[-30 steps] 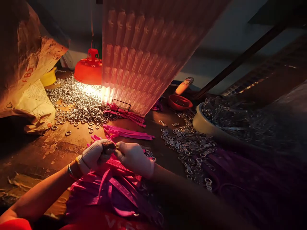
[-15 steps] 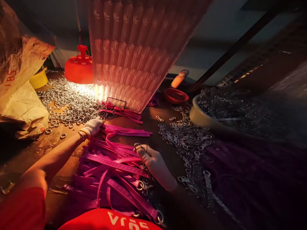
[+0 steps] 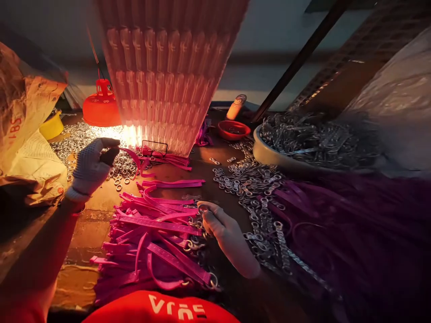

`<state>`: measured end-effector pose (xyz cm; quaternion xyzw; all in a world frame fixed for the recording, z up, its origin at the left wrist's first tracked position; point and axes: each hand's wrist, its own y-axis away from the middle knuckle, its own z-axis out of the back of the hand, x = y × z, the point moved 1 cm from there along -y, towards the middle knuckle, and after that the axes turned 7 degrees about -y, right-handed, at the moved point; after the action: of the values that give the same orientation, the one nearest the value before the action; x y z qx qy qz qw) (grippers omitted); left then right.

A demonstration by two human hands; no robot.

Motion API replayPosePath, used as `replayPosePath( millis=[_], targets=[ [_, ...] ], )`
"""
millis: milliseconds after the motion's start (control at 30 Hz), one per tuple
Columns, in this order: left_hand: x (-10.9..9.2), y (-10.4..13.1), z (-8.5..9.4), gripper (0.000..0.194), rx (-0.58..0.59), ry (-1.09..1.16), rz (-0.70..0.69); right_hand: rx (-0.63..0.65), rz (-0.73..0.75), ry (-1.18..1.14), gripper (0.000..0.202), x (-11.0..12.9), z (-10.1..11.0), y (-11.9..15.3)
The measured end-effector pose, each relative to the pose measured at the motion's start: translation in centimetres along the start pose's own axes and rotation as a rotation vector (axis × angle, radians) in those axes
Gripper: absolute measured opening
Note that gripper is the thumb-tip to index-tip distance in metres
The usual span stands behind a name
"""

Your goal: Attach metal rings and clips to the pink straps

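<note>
My left hand [image 3: 90, 166], in a white knitted glove, is raised at the left near the lamp. Its thumb and fingertips pinch the end of a pink strap [image 3: 132, 157], which hangs down to the right. Beside the strap pile, my right hand [image 3: 225, 233] has its thumb and forefinger closed on a metal ring [image 3: 202, 207]. Between the two arms lies a heap of pink straps [image 3: 161, 226], several with metal rings [image 3: 213, 281] at their right ends. Above that heap a few straps [image 3: 175, 183] lie apart.
Loose rings [image 3: 124, 168] are spread under a red lamp [image 3: 101, 107]. A ribbed translucent sheet [image 3: 161, 89] stands behind. Metal clasps [image 3: 249, 188] lie at the right, below a full basin [image 3: 269, 150]. A red bowl [image 3: 234, 130], a yellow container [image 3: 52, 125] and a paper sack [image 3: 33, 157] surround the work.
My left hand has come up and to the left from the straps, drawing a pink strap with it. My right hand stays beside the pile with the ring. The view has shifted slightly.
</note>
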<state>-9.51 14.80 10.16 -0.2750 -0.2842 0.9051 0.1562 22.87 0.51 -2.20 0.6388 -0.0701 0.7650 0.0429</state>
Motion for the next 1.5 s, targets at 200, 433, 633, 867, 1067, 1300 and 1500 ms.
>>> replayPosePath(
  millis=[200,433,633,867,1067,1300,1500],
  targets=[
    [-5.5,5.3,-0.5,0.021,0.319,0.281,-0.049,0.082,0.081,-0.004,0.027,2.5,-1.6,1.5],
    [-10.3,12.9,-6.4,0.029,0.574,0.809,0.479,0.257,0.315,0.081,0.019,3.8,-5.7,3.5],
    [-11.0,15.2,-8.3,0.034,0.701,1.161,0.659,0.366,0.209,-0.081,0.018,3.4,-4.7,4.2],
    [-11.5,14.9,-7.7,0.035,0.763,1.093,0.606,0.123,0.424,0.462,0.027,4.4,-1.8,4.2],
    [-12.3,14.4,-7.0,0.041,0.841,0.872,0.472,0.236,0.494,1.029,0.024,5.3,-1.9,4.3],
    [-12.1,13.3,-7.6,0.016,0.867,0.477,-0.020,0.337,0.598,1.096,0.021,5.6,-1.4,3.8],
    [-11.3,13.9,-8.1,0.030,0.916,0.652,0.280,0.290,0.386,0.941,0.029,6.2,-1.1,3.3]
  ],
)
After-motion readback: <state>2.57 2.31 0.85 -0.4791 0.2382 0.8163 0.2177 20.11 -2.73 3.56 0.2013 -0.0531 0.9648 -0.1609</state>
